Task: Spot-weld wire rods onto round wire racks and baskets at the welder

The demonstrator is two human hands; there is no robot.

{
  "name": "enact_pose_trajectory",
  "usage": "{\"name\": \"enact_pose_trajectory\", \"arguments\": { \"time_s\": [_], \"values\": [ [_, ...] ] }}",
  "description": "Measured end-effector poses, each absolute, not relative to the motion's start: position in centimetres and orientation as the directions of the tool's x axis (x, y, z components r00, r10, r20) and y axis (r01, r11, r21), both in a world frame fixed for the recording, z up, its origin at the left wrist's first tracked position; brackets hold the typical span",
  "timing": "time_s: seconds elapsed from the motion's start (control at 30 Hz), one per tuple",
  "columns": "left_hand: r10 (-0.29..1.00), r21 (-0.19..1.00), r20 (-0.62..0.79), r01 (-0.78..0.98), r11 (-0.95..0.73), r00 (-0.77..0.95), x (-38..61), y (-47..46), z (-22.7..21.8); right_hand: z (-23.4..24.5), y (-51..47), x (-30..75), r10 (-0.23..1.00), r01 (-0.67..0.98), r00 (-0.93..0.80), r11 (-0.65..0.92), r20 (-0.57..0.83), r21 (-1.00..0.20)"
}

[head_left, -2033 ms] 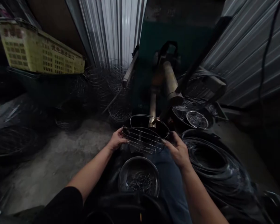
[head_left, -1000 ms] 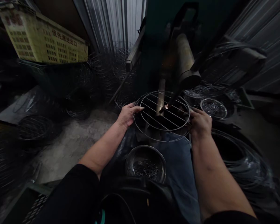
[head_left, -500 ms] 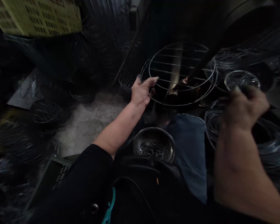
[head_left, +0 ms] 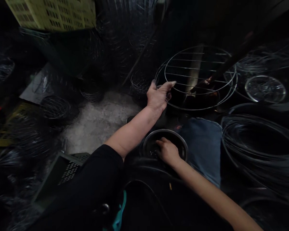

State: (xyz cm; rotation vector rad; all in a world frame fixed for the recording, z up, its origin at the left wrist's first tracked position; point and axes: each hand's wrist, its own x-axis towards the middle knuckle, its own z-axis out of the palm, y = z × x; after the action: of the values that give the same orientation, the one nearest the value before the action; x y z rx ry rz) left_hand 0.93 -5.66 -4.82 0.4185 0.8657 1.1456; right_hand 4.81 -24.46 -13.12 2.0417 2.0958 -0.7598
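Good steady hold: the left hand (head_left: 158,98) had its fingers spread around the wire rack (head_left: 197,47), while the right hand (head_left: 167,151) curled into the steel bowl (head_left: 165,131), pinch or not, can't tell.

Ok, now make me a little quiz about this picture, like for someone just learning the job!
1. Which hand is reaching into the steel bowl?
2. True or false: the left hand holds the round wire rack at its edge.
3. What colour is the crate at the top left?

Key:
1. The right hand
2. True
3. Yellow
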Motion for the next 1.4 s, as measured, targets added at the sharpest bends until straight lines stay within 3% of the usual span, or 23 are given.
{"name": "enact_pose_trajectory", "arguments": {
  "time_s": [0.13, 0.3, 0.5, 0.57, 0.63, 0.7, 0.73, 0.8, 0.87, 1.0, 1.13, 1.23, 1.33, 1.4],
  "values": [
    [0.914, 0.702, -0.377, -0.596, 0.389, 0.152, 0.9, -5.7, -4.7, -13.5, -23.6, 2.8, 0.879, 0.979, -0.157, 0.079, -0.45, -0.188],
    [0.909, 0.712, -0.388, -0.577, 0.399, 0.15, 0.9, -5.8, -4.1, -14.1, -23.0, 1.0, 0.885, 0.979, -0.142, 0.061, -0.444, -0.192],
    [0.912, 0.717, -0.385, -0.576, 0.392, 0.142, 0.4, -6.2, -3.5, -13.0, -23.6, 4.0, 0.919, 0.968, -0.075, -0.026, -0.386, -0.25],
    [0.911, 0.716, -0.388, -0.577, 0.392, 0.137, 0.4, -6.3, -3.4, -12.7, -24.0, 5.8, 0.927, 0.938, -0.024, -0.109, -0.375, -0.33],
    [0.907, 0.705, -0.399, -0.587, 0.397, 0.134, 0.4, -6.3, -3.4, -12.5, -24.5, 7.5, 0.917, 0.765, 0.069, -0.301, -0.392, -0.569],
    [0.901, 0.685, -0.413, -0.605, 0.406, 0.137, 0.5, -6.3, -3.5, -12.5, -25.1, 8.7, 0.861, 0.345, 0.177, -0.507, -0.476, -0.79],
    [0.897, 0.674, -0.418, -0.614, 0.41, 0.141, 0.5, -6.3, -3.5, -12.4, -25.4, 9.2, 0.816, 0.112, 0.214, -0.566, -0.537, -0.817],
    [0.892, 0.655, -0.431, -0.632, 0.414, 0.138, 0.7, -6.3, -3.6, -12.2, -26.0, 9.7, 0.727, -0.191, 0.257, -0.608, -0.637, -0.771],
    [0.889, 0.649, -0.439, -0.639, 0.413, 0.129, 0.8, -6.4, -3.6, -11.8, -26.4, 9.8, 0.67, -0.326, 0.282, -0.607, -0.687, -0.725],
    [0.892, 0.657, -0.435, -0.634, 0.407, 0.122, 0.8, -6.6, -3.6, -11.5, -26.5, 9.4, 0.653, -0.419, 0.279, -0.577, -0.704, -0.701],
    [0.892, 0.654, -0.434, -0.638, 0.406, 0.122, 0.7, -6.5, -3.7, -11.9, -26.8, 9.1, 0.656, -0.383, 0.313, -0.575, -0.687, -0.723],
    [0.899, 0.657, -0.42, -0.641, 0.397, 0.126, 0.7, -6.4, -3.9, -11.9, -27.7, 10.2, 0.723, -0.168, 0.37, -0.565, -0.583, -0.807],
    [0.899, 0.646, -0.416, -0.652, 0.397, 0.136, 0.6, -6.4, -4.1, -11.1, -29.3, 12.6, 0.822, 0.319, 0.532, -0.418, -0.204, -0.85],
    [0.899, 0.64, -0.416, -0.658, 0.397, 0.138, 0.6, -6.5, -4.0, -10.5, -30.3, 14.3, 0.812, 0.615, 0.578, -0.366, 0.083, -0.698]
  ]
}}
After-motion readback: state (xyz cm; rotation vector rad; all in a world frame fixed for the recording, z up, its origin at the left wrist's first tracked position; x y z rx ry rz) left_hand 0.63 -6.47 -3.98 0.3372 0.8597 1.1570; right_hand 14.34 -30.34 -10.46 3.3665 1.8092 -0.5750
